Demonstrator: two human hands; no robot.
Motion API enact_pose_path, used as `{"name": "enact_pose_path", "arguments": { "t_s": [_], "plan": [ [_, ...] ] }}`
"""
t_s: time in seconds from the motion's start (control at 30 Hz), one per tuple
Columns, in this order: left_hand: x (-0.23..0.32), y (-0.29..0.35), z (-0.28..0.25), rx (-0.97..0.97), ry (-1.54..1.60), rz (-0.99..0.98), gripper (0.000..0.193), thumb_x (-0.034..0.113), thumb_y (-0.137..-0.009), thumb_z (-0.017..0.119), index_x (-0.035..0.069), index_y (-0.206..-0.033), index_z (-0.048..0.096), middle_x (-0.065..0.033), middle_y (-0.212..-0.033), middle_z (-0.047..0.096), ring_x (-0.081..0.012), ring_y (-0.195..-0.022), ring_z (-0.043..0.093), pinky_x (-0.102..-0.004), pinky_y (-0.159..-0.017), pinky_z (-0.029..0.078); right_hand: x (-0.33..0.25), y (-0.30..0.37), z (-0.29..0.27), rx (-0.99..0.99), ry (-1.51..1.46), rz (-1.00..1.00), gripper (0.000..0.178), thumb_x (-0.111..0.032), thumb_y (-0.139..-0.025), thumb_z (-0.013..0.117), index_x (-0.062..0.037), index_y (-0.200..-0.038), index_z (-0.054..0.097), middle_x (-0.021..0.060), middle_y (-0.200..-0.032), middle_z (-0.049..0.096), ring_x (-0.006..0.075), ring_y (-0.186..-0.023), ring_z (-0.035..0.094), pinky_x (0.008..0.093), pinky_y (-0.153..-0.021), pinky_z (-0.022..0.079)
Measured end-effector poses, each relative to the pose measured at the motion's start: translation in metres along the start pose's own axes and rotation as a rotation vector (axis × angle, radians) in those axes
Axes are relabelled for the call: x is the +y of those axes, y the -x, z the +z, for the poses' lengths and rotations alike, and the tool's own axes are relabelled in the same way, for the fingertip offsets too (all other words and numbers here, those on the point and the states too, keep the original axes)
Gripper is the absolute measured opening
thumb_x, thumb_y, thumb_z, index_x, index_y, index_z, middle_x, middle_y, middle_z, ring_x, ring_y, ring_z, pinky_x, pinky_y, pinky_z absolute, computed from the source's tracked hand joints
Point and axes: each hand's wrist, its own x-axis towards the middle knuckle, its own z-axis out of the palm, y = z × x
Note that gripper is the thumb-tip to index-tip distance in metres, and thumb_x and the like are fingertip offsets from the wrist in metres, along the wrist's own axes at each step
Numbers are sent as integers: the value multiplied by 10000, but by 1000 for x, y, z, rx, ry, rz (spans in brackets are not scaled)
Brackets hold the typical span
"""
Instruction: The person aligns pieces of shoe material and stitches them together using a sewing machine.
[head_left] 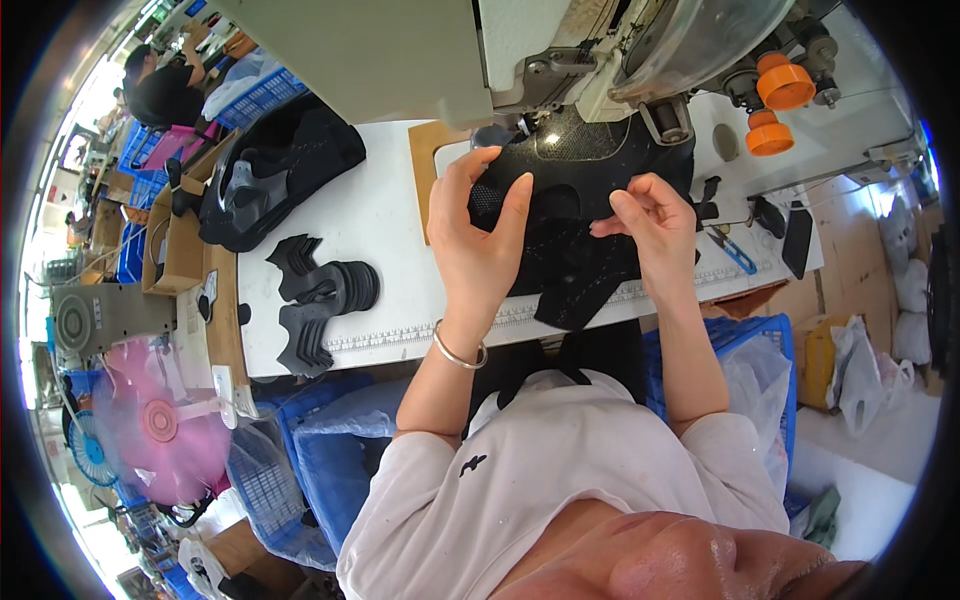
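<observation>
Under the head of a sewing machine (400, 60) lies a black fabric piece (555, 203) with a mesh panel and dotted lines of small holes. My left hand (478, 225) is at its left side, thumb and forefinger apart, the fingertips close to the needle area. At the piece's right part, my right hand (655, 225) has thumb and fingers pinched together. Whatever is between those fingertips is too small to make out. More black fabric (575, 295) hangs down toward the table's front edge.
Left on the white table are fanned curved black pieces (345, 288) and a larger black pile (280, 170). Blue-handled snips (738, 252) and a dark phone (797, 240) lie right. Blue crates (345, 480) stand below. A pink fan (160, 420) and a co-worker (165, 92) are left.
</observation>
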Motion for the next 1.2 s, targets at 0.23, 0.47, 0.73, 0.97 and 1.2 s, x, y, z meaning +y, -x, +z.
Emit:
{"name": "enact_pose_path", "arguments": {
  "t_s": [0.23,0.47,0.73,0.97,1.2],
  "plan": [
    [-6,-3,-5,-64,209,-178,261,108,-809,756,25,-1034,654,-37,-843,649,-128,-775,545,-260,-766,442,2,-1,-2,-27,-3,-32,120,-54,-908,647,1,-846,560,31,-771,597,102,-680,630,265,-666,582],
    [-3,-2,-4,-82,318,-280,253,90,-815,746,33,-1044,652,11,-811,591,-87,-722,463,-223,-688,413,6,-4,-2,-10,93,-90,128,9,-885,642,-6,-936,525,16,-759,555,67,-666,587,257,-665,584],
    [-9,2,2,-14,232,-122,244,94,-816,745,39,-1031,643,-19,-834,618,-119,-730,487,-250,-711,432,2,-9,0,44,120,-160,320,74,-858,615,-31,-1120,463,-2,-770,527,39,-646,547,200,-599,534],
    [-4,0,10,174,-179,198,258,87,-779,755,74,-1016,656,-99,-1009,606,-240,-874,560,-301,-765,459,-4,-22,-8,1,221,-104,204,18,-872,627,-3,-1064,558,22,-787,591,63,-619,571,200,-571,491],
    [29,13,27,-147,-684,700,379,45,-730,610,-68,-1091,633,-163,-1036,597,-290,-993,596,-370,-894,504,-11,-40,-18,-61,219,-35,212,-23,-869,634,-4,-1073,578,28,-861,637,62,-610,574,193,-562,476]
  ]
}}
